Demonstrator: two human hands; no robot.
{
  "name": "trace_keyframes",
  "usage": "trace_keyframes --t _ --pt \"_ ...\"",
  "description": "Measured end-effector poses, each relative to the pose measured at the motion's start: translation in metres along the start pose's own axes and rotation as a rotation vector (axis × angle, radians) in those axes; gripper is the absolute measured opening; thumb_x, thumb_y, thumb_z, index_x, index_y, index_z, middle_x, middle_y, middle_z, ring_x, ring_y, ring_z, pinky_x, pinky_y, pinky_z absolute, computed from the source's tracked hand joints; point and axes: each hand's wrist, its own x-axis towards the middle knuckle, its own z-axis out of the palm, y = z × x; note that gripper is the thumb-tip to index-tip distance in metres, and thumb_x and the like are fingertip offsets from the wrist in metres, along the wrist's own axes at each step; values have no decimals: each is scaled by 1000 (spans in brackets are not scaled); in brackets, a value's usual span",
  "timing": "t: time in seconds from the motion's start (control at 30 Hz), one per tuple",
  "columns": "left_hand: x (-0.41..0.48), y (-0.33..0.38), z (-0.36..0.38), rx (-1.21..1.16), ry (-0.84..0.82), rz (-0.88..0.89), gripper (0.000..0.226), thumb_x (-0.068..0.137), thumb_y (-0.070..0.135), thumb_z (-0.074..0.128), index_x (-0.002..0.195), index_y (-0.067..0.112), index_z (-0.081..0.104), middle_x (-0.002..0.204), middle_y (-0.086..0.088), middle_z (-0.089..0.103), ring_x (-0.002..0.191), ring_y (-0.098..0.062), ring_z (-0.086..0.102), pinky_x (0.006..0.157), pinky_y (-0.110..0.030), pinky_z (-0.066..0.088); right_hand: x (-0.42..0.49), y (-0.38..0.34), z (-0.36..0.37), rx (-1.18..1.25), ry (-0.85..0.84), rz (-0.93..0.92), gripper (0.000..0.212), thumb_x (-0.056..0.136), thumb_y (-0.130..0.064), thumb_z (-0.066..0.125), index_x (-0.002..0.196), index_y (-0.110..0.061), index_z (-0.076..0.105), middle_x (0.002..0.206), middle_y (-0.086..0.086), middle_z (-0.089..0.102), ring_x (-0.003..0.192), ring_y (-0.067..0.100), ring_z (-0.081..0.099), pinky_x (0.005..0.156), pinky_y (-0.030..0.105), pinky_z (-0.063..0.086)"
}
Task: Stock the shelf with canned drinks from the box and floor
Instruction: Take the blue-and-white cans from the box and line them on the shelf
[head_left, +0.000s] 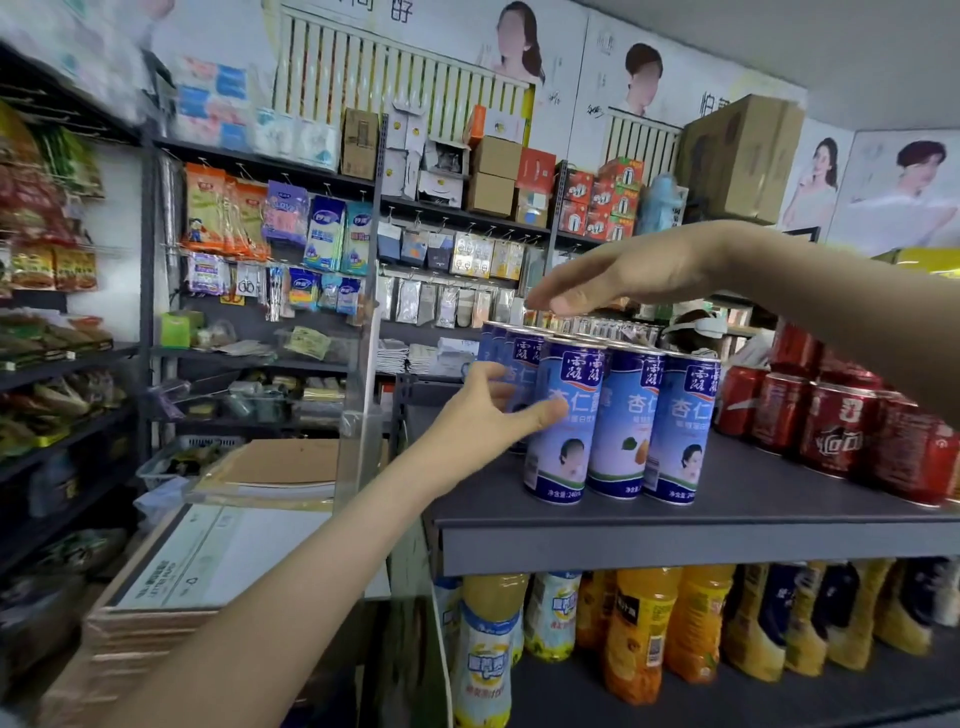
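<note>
Several tall blue-and-white drink cans (623, 415) stand upright in rows near the left end of the grey shelf board (779, 499). My left hand (478, 421) reaches in from the lower left. Its thumb lies against the front-left can and its spread fingers touch the cans behind. Its fingers do not close round any single can. My right hand (623, 275) hovers palm down above the back rows, fingers straight, fingertips just over the can tops. It holds nothing.
Red cans (841, 431) crowd the shelf board to the right of the blue ones. Orange and yellow drink bottles (644, 623) fill the shelf below. Flat cardboard boxes (208, 561) are stacked low on the left, with racks of hanging goods (260, 234) behind.
</note>
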Motion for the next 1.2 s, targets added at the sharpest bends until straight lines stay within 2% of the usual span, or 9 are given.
trace_keyframes --t 0.1,0.17,0.23,0.33,0.5,0.7,0.9,1.1,1.2 --pt "10 -14 -11 -64 167 -7 62 85 56 52 133 19 38 127 2 51 108 -10 49 83 -21 37 17 -6 3 -136 125 62 54 93 -47 44 140 -21 41 136 -9 44 122 11 41 100 27 28" --pt "15 -26 -16 -34 254 -23 48 90 42 56 131 20 43 128 -1 53 106 -12 51 86 -25 38 34 -6 7 -262 91 116 56 93 -49 44 139 -18 42 140 -2 46 124 18 45 107 34 32" --pt "20 -38 -19 -36 225 -14 54 87 30 66 134 23 42 128 1 52 110 -14 51 91 -29 41 50 -8 10 -341 50 152 55 93 -49 45 138 -17 44 140 2 48 125 21 47 109 39 33" --pt "22 -42 -23 -27 114 50 68 81 24 73 138 23 36 120 10 46 111 -8 46 90 -24 37 66 -13 13 -372 36 177 54 94 -46 47 138 -15 45 140 2 49 125 21 48 108 38 33" --pt "31 -51 -28 26 44 93 86 77 32 76 145 24 25 147 -1 37 131 -16 39 99 -27 35 80 -16 13 -387 -3 235 53 92 -37 55 137 -10 45 141 7 48 126 24 46 107 39 32" --pt "39 -55 -28 43 9 77 87 74 34 78 144 23 28 146 0 39 129 -16 43 103 -33 39 85 -8 17 -407 4 261 55 89 -43 58 131 -7 52 140 7 49 128 23 45 109 40 30" --pt "44 -56 -23 92 -112 60 90 69 40 80 142 24 32 133 8 45 122 -12 47 101 -34 42 73 -9 7 -348 -38 260 60 83 -36 66 133 -9 48 142 5 47 130 20 43 108 35 27" --pt "44 -68 -21 125 -156 54 69 57 55 76 117 30 53 116 9 61 107 -8 59 99 -34 46 68 -11 2 -335 -93 277 57 86 -29 62 136 -10 45 144 7 44 130 20 43 106 32 27" --pt "42 -67 -21 143 -122 73 39 78 51 67 110 31 56 114 10 64 105 -4 59 96 -25 45 66 -10 0 -316 -100 274 56 85 -28 62 136 -11 45 144 5 44 130 19 42 101 28 26"
